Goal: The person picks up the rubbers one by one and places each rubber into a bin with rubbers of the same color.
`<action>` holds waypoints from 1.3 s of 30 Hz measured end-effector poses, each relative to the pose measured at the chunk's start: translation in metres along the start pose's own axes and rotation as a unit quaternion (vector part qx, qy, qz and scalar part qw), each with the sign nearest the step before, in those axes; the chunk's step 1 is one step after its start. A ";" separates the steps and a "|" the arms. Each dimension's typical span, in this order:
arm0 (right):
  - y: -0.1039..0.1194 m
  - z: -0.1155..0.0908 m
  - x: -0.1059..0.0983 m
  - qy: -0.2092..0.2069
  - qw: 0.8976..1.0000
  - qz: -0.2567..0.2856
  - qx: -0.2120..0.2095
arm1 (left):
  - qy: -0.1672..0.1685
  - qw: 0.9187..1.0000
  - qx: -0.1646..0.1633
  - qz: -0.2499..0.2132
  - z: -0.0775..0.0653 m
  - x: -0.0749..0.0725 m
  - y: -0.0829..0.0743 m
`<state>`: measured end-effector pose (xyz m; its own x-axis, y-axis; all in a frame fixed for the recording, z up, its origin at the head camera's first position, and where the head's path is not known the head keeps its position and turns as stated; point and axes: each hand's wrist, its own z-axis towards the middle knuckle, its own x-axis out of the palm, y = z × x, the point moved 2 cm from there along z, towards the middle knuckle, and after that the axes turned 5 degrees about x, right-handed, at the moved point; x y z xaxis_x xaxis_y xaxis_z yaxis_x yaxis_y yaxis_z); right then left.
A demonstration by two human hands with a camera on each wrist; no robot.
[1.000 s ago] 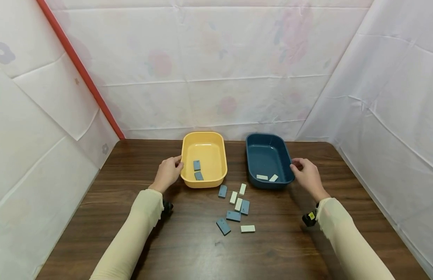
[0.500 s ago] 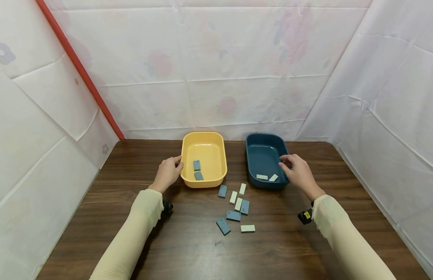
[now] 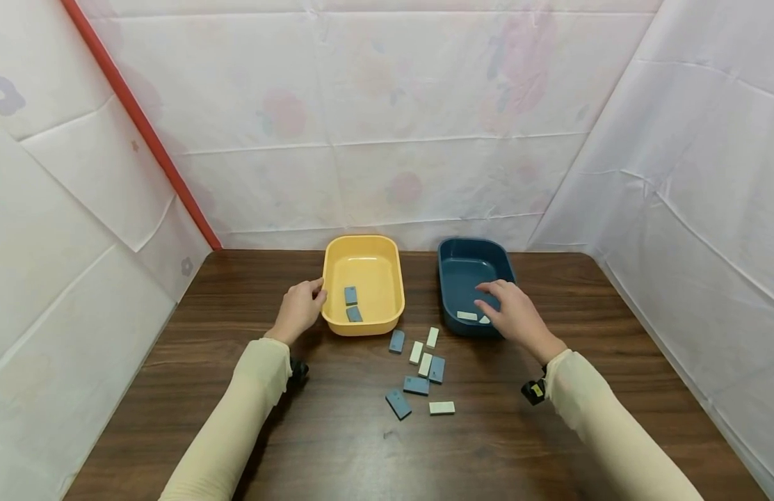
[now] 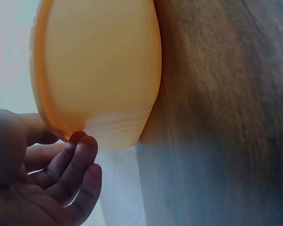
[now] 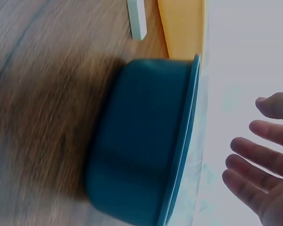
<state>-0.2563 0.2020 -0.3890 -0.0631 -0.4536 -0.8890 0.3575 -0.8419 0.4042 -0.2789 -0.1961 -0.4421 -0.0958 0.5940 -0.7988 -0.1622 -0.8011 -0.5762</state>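
Observation:
My left hand (image 3: 299, 311) grips the left side of a yellow plastic bin (image 3: 377, 278), which holds two grey-blue rectangular tiles (image 3: 351, 296). In the left wrist view, its fingers (image 4: 82, 150) are curled against the outer wall right at the rim. Over the dark blue bin (image 3: 460, 275) hovers my right hand (image 3: 514, 313), thumb and fingers spread with nothing between them. Inside that bin lie two small cream-coloured blocks (image 3: 466, 316), one partly hidden by the hand. The right wrist view has the open-fingered hand above the rim.
Several loose grey-blue tiles (image 3: 416, 385) and cream blocks (image 3: 441, 408) lie scattered on the brown wooden table (image 3: 336, 445) in front of the bins. White patterned sheeting (image 3: 387, 139) hangs behind and at both sides, with a red strip (image 3: 142, 125) at the left.
My right hand has moved left, from the blue bin's right rim to over its inside, and its fingers have spread. The left hand stays at the yellow bin.

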 end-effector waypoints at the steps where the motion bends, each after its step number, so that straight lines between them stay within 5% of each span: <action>1: 0.003 0.000 0.001 0.004 1.000 -0.001 -0.005 | 0.001 1.000 -0.001 0.000 0.000 0.000 0.000; 27: 0.057 -0.014 0.049 0.067 0.989 -0.044 -0.125 | 0.006 1.000 0.007 0.011 0.000 -0.001 -0.001; 39: 0.058 -0.019 0.082 0.129 0.981 -0.065 -0.128 | 0.003 1.000 -0.006 0.004 -0.001 0.000 0.000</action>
<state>-0.2226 0.1214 -0.4429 0.1024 -0.2301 -0.9678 0.5862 -0.7721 0.2456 -0.2779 -0.1960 -0.4417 -0.0913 0.5874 -0.8041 -0.1492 -0.8064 -0.5722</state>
